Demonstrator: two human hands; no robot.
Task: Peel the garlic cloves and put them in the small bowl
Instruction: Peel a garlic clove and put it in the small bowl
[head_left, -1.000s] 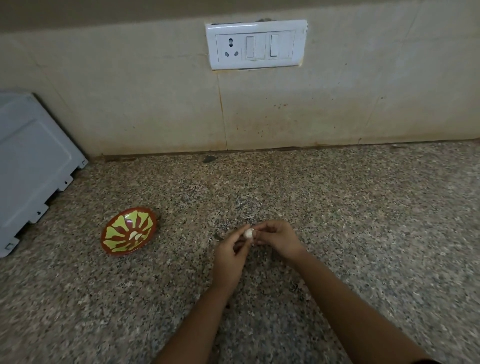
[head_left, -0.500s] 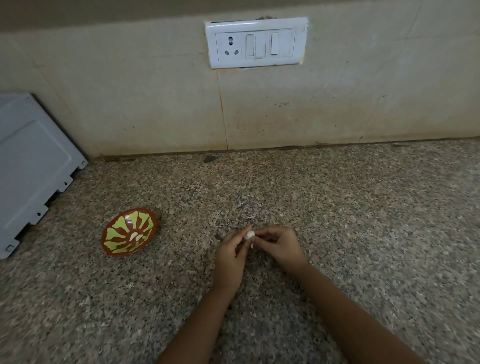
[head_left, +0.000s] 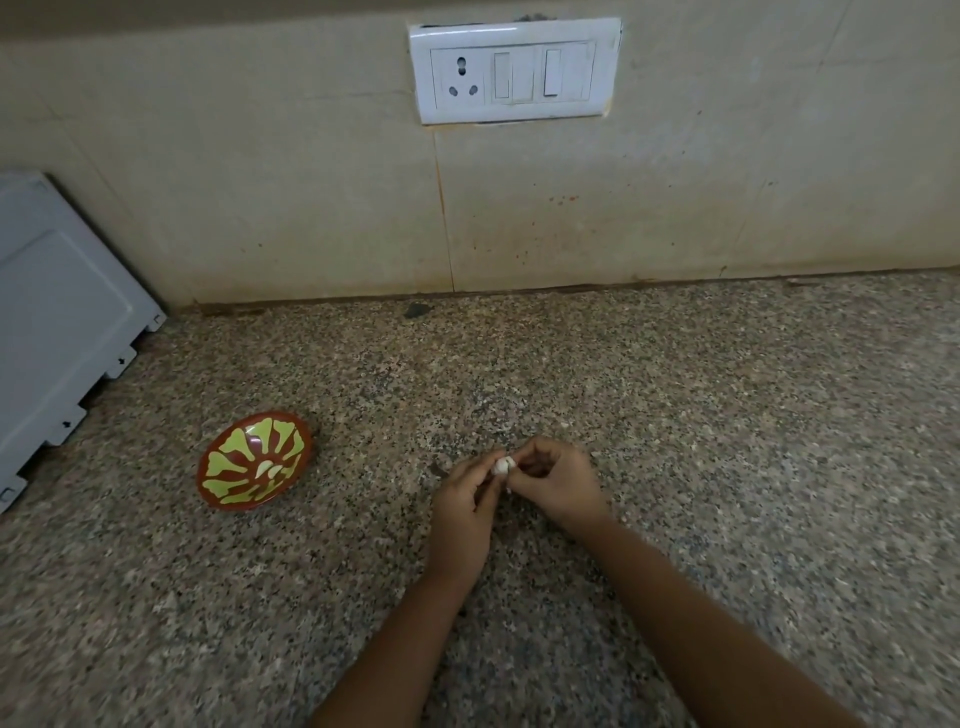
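Granite counter (head_left: 675, 415): I'm pinching the garlic clove (head_left: 503, 466) with both sets of fingertips, left hand (head_left: 462, 512) and right hand (head_left: 556, 486) clamping it. Small bowl (head_left: 226, 470) is sitting at 9 o'clock, well apart; left hand nearer.

Speckled granite counter (head_left: 727, 415) bounded at the back by a tiled wall (head_left: 311, 208), small bowl (head_left: 228, 467) set on it at the left, grey appliance (head_left: 57, 338) stood at the far left, dark scrap (head_left: 417, 310) seen by the wall.
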